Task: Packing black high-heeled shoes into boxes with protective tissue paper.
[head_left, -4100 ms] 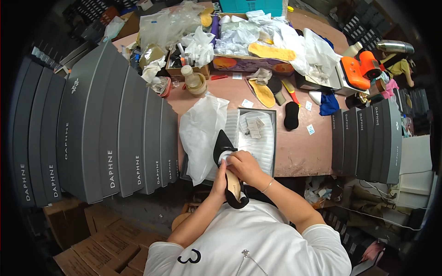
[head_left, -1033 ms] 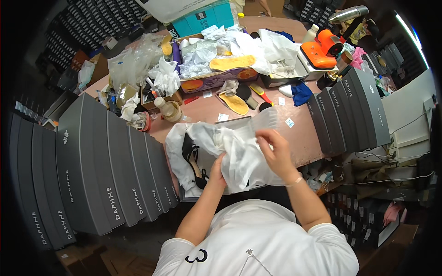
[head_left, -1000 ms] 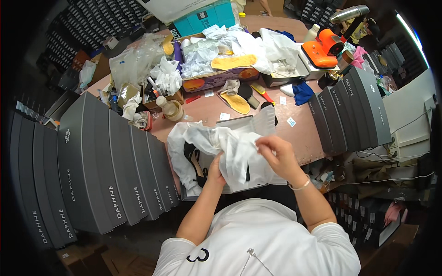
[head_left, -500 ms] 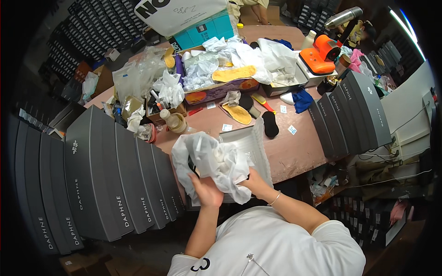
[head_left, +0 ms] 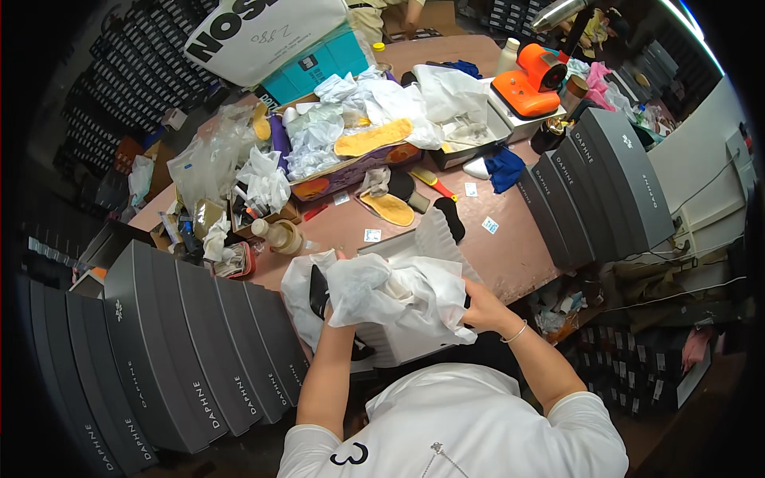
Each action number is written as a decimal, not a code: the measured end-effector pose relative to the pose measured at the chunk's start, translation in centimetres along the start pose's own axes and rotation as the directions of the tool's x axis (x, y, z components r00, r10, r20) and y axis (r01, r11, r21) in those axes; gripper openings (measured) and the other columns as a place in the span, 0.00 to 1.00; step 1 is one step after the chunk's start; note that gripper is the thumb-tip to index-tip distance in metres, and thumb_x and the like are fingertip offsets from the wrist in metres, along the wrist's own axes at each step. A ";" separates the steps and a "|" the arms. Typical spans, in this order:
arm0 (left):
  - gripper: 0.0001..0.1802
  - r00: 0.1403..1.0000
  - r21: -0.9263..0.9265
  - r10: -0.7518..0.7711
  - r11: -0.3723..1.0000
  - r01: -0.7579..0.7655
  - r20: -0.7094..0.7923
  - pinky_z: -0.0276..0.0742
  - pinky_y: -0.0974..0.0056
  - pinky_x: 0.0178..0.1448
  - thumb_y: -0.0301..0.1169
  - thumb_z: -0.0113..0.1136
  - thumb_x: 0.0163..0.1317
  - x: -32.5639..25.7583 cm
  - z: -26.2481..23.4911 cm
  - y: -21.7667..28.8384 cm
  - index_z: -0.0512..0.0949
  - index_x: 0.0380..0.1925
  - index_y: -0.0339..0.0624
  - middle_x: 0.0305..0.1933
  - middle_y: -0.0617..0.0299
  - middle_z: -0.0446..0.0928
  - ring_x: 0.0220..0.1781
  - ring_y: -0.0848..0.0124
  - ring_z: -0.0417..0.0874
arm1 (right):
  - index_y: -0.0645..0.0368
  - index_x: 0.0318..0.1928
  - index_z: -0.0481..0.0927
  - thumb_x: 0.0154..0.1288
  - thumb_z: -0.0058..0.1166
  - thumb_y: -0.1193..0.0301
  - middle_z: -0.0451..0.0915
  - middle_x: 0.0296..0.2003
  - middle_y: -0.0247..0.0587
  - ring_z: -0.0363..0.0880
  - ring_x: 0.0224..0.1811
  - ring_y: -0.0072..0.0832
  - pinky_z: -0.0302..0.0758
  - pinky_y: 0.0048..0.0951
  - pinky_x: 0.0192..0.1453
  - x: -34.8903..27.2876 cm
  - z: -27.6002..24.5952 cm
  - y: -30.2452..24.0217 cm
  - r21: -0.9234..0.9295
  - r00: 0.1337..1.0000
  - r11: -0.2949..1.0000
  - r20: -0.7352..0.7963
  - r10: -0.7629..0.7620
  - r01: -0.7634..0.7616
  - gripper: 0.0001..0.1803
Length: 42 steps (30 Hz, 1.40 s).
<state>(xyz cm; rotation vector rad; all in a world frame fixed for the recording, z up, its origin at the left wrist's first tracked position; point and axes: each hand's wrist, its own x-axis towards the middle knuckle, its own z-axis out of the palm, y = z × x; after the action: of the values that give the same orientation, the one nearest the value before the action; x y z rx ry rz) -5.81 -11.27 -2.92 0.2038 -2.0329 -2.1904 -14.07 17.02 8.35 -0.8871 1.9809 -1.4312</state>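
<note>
Crumpled white tissue paper [head_left: 398,291] is spread between my hands, above a grey shoe box [head_left: 418,344] at the table's near edge. My right hand [head_left: 488,309] grips the right end of the paper, where a small dark edge shows beside its fingers. My left hand [head_left: 341,256] is mostly behind the paper, with only a fingertip and the wrist showing, so its grip is hidden. Next to it, a black shoe-like piece [head_left: 319,291] shows between the sheets. Another black part [head_left: 362,349] lies lower, by the box. White wrapping [head_left: 441,243] hangs over the box's far side.
Tall stacks of dark grey shoe boxes stand at left [head_left: 163,350] and right [head_left: 610,187]. Behind lie yellow insoles [head_left: 388,209], a brush [head_left: 434,183], a black pad [head_left: 450,219], a jar [head_left: 280,237] and a paper-filled carton [head_left: 358,171]. An orange device [head_left: 527,86] stands back right.
My hands have moved apart, the right one rightward, opening the bunched paper wider. More of the black pieces shows on the left. The view has shifted slightly.
</note>
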 end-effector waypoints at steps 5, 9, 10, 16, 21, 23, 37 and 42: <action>0.15 0.985 0.308 0.146 0.945 -0.113 -0.088 0.75 0.71 0.39 0.40 0.53 0.69 0.0 1.4 5.2 0.77 0.37 0.38 0.31 0.64 0.77 0.33 0.73 0.78 | 0.63 0.60 0.69 0.52 0.65 0.60 0.79 0.50 0.50 0.78 0.54 0.36 0.72 0.34 0.56 -0.3 -0.7 1.1 0.036 0.990 0.992 0.078 0.114 -0.117 0.37; 0.15 0.866 -0.411 -0.335 0.896 0.170 -0.371 0.69 0.75 0.30 0.39 0.54 0.69 1.0 1.1 7.6 0.78 0.30 0.38 0.24 0.70 0.74 0.24 0.81 0.72 | 0.63 0.59 0.70 0.53 0.63 0.58 0.79 0.51 0.50 0.77 0.54 0.38 0.71 0.34 0.57 -0.4 -0.5 1.5 0.045 0.994 0.994 0.040 0.099 -0.101 0.35; 0.15 0.858 -0.350 -0.250 0.933 0.088 -0.449 0.67 0.75 0.29 0.39 0.54 0.69 1.2 1.0 7.9 0.78 0.29 0.38 0.23 0.71 0.73 0.23 0.82 0.70 | 0.63 0.59 0.70 0.54 0.63 0.58 0.78 0.51 0.50 0.77 0.54 0.38 0.71 0.34 0.57 -0.4 -0.4 1.6 0.023 0.996 0.996 0.021 0.087 -0.087 0.35; 0.19 0.839 0.001 0.038 0.999 -0.045 -0.542 0.63 0.76 0.30 0.41 0.52 0.70 1.3 0.3 9.8 0.77 0.29 0.36 0.24 0.73 0.72 0.27 0.85 0.65 | 0.65 0.57 0.72 0.53 0.65 0.67 0.79 0.50 0.40 0.75 0.51 0.22 0.71 0.26 0.57 -0.3 0.4 2.2 0.342 0.983 0.925 -0.024 0.185 -0.165 0.31; 0.22 0.871 -0.365 -0.323 0.913 0.184 -0.370 0.75 0.74 0.36 0.49 0.50 0.69 -1.0 -2.7 7.8 0.75 0.37 0.37 0.29 0.62 0.77 0.31 0.76 0.78 | 0.64 0.56 0.74 0.52 0.66 0.66 0.82 0.45 0.42 0.79 0.46 0.26 0.73 0.27 0.52 -0.2 -0.5 -0.8 0.057 0.998 0.997 0.004 0.060 -0.060 0.30; 0.29 0.794 -0.655 -0.469 0.746 0.120 -0.388 0.81 0.70 0.38 0.55 0.49 0.67 -1.2 -1.5 8.3 0.74 0.45 0.36 0.33 0.55 0.79 0.33 0.69 0.83 | 0.62 0.57 0.73 0.48 0.66 0.64 0.81 0.45 0.50 0.82 0.45 0.37 0.75 0.31 0.50 -0.1 -0.2 -0.9 -0.065 1.000 0.998 -0.003 0.024 -0.024 0.34; 0.20 0.711 -0.213 0.100 0.917 -0.337 -0.696 0.74 0.63 0.52 0.40 0.46 0.72 -4.8 -2.1 14.5 0.77 0.36 0.31 0.39 0.52 0.80 0.42 0.67 0.80 | 0.63 0.56 0.74 0.55 0.64 0.73 0.79 0.32 0.32 0.73 0.34 0.16 0.73 0.22 0.41 -1.5 1.8 4.3 0.139 0.922 0.919 0.181 0.342 -0.368 0.27; 0.16 0.655 0.053 0.576 0.769 -0.637 -0.489 0.62 0.47 0.69 0.39 0.48 0.69 -5.6 3.6 18.7 0.73 0.34 0.35 0.35 0.54 0.76 0.47 0.58 0.78 | 0.66 0.55 0.74 0.63 0.58 0.74 0.81 0.41 0.34 0.76 0.43 0.17 0.73 0.20 0.47 0.9 0.9 5.0 0.454 0.951 0.855 -0.048 0.306 -0.252 0.20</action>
<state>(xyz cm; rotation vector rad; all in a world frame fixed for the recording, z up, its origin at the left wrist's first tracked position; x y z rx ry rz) -0.77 -8.04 15.96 0.0271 -1.3997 -1.6154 -14.93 16.90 3.30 -0.3018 1.6682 -1.6895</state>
